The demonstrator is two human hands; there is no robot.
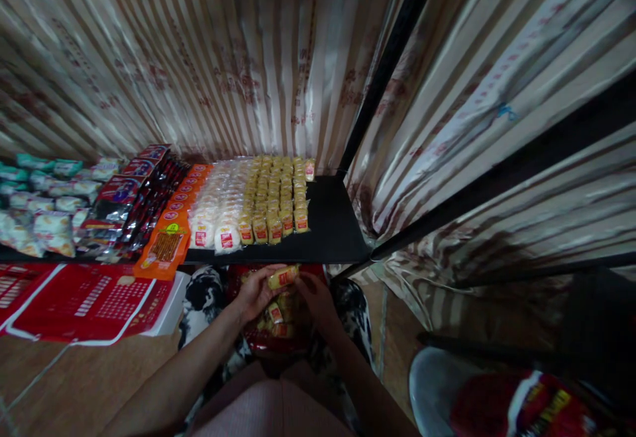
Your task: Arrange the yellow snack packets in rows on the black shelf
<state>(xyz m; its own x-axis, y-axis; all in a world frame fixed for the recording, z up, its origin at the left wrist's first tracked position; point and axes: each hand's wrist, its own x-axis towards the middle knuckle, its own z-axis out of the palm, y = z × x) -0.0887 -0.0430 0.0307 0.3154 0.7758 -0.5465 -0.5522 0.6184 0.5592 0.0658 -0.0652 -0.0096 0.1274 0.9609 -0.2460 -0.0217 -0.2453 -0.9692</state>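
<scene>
From the head camera, looking down past the person's lap, the left hand (256,293) pinches a small yellow snack packet (283,277) by one end, fingers curled round it so that it lies level just under the front edge of the black shelf (332,228). The right hand (318,301) sits just beside it, lower and in shadow; whether its fingers are spread, curled or gripping something cannot be told, though it hovers over a red bag (278,334) held between the knees, where more yellow packets show in the open mouth. Keeping the bag low and central puts the loose packets within reach of both hands, right beneath the shelf. On the shelf, the yellow packets (275,195) stand in tight rows running from front to back, labels facing forward so each row reads from the front, and bare shelf remains to their right. Beside them on the left lie rows of white packets (218,208), then a line of orange packs (171,238), then dark red-and-black packs (132,195), and pale green-and-white bags (44,205) at the far left; each kind keeps to its own band. A red-and-white printed sheet (92,301) lies on the floor below the shelf's left part. Striped plastic sheeting (209,53) hangs behind the shelf as a backdrop.
</scene>
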